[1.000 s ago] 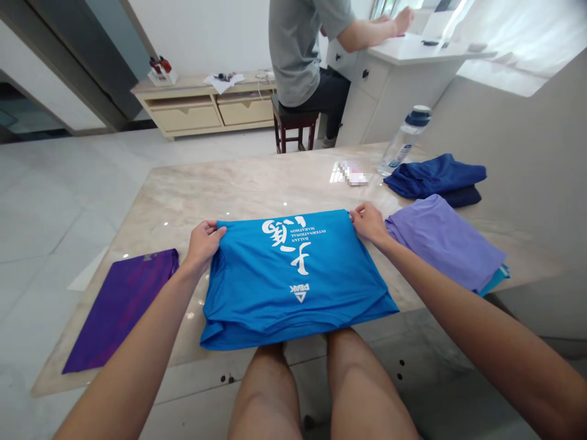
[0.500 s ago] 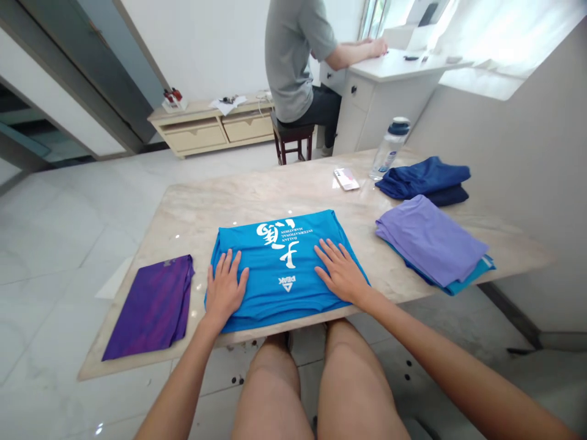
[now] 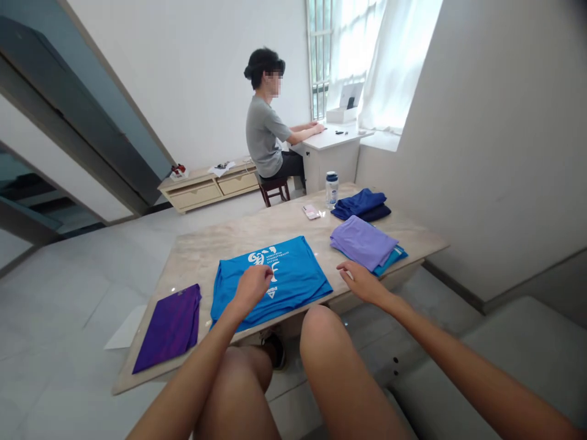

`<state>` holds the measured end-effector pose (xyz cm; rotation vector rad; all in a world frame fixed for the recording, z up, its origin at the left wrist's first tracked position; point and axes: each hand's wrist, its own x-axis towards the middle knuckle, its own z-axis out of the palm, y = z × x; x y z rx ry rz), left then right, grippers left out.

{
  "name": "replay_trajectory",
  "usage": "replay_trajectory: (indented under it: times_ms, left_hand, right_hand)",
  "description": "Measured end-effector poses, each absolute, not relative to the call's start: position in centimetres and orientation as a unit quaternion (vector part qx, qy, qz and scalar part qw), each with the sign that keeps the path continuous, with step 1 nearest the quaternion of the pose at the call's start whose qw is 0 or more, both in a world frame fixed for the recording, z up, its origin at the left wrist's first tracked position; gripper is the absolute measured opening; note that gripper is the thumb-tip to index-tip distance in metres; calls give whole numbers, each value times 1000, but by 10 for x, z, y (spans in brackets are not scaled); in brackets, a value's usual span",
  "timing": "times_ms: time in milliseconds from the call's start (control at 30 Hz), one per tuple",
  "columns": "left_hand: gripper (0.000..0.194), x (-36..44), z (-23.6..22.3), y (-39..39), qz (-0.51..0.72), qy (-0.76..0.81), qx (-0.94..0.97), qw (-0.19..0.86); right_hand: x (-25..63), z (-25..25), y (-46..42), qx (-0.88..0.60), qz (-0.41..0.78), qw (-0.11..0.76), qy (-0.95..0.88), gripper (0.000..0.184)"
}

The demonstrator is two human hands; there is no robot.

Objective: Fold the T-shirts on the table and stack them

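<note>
Tee [image 3: 296,275] blue, folded | L grip [image 3: 251,290] curled over it, contact unclr | R grip [image 3: 362,283] open, beside

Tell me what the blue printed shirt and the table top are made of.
The blue T-shirt looks like a thin synthetic sports knit, probably polyester: smooth, faintly sheened, softly folded. Its white lettering looks printed on. The table top looks like polished stone with beige veining and glossy reflections, though it could be a marble-look surface.
</note>
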<state>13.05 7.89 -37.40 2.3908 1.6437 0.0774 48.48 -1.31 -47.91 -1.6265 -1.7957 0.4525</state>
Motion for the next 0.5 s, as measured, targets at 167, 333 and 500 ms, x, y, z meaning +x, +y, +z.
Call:
replay_trajectory:
  times_ms: [167, 333, 500]
  left_hand:
    - [28, 211, -401, 60, -27, 518, 836, 178]
    - [23, 258, -430, 63, -45, 533, 821, 200]
    - [51, 303, -450, 70, -33, 582, 782, 222]
  right_hand:
    - [505, -511, -85, -653, 188, 417, -604, 33]
    - [500, -548, -145, -698, 210, 461, -506, 37]
    - [502, -557, -156, -714, 212, 466, -478, 37]
